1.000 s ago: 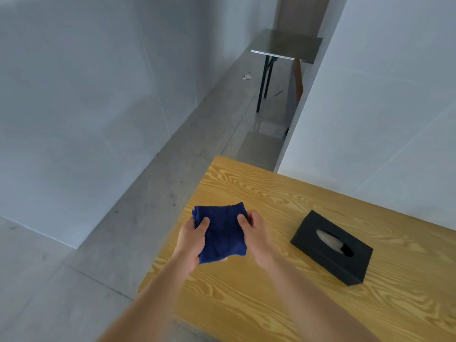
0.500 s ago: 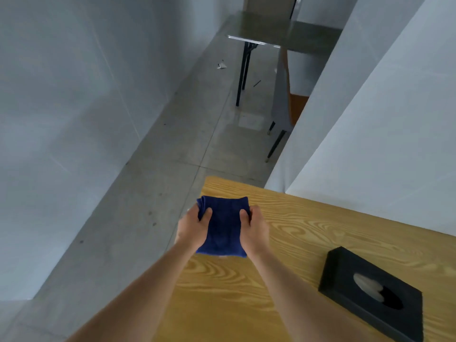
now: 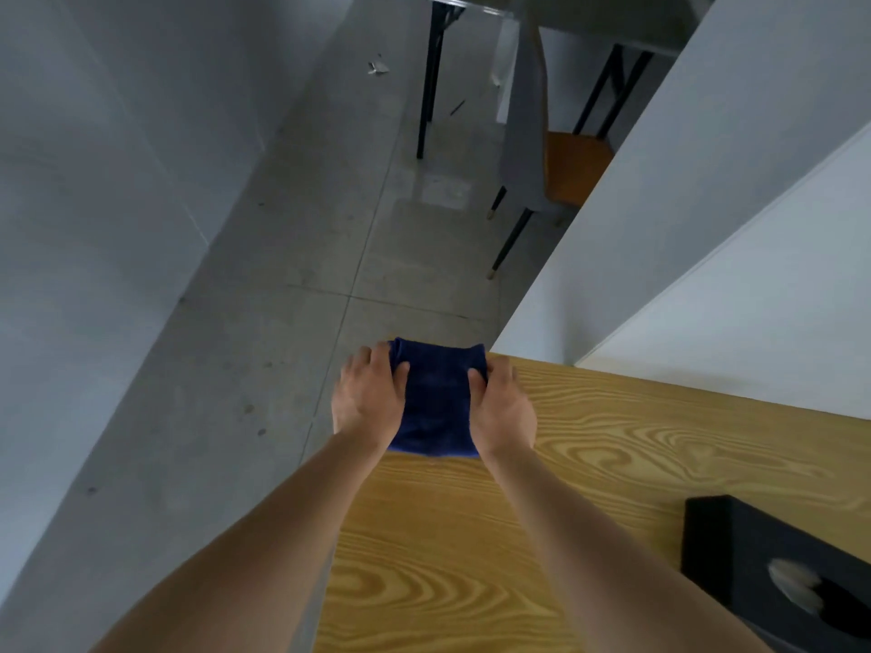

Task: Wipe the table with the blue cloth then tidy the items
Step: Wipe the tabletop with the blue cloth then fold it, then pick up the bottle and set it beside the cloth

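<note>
A folded dark blue cloth (image 3: 436,402) lies at the far left corner of the wooden table (image 3: 612,445). My left hand (image 3: 367,400) grips its left edge, thumb on top. On the cloth's right edge, my right hand (image 3: 502,410) holds it the same way. The far edge of the cloth reaches the table's corner. A black tissue box (image 3: 773,567) with a white tissue showing in its slot sits at the lower right on the table, apart from both hands.
White partition walls (image 3: 707,256) rise behind the table's far edge. Left of the table is bare grey concrete floor (image 3: 283,322). Farther off stand a chair with an orange seat (image 3: 565,172) and a dark-legged table (image 3: 429,87).
Both hands have carried the cloth toward the table's far left corner. The view has tilted down and left, so the tissue box now sits lower right.
</note>
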### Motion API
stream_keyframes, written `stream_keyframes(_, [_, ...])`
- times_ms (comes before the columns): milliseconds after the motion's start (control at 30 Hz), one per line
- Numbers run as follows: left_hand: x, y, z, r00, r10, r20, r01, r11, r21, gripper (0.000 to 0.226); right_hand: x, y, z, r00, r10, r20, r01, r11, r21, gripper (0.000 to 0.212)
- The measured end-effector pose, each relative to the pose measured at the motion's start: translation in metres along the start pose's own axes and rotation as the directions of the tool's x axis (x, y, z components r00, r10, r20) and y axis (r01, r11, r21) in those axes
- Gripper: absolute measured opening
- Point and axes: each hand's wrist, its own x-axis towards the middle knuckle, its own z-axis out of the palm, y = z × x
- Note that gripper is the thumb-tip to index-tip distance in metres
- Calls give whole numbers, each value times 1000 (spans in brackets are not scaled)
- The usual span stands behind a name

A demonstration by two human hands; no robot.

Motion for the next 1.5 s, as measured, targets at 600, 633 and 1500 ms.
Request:
stream_keyframes(600, [-24,-5,15,934,217,285,-306,896,320,78,-11,22,-8,904,-266,334,366,887,-283,81])
stream_keyframes(633, [-28,0,8,934,223,279,-309,897,317,78,-16,22,-18,909,-259,326,352,897,-266,82])
stream_keyframes(1500, [-416,349,16,757,436,486,-494,870,-12,16,-303,349,-376,940,157,302,-151,988,-42,38])
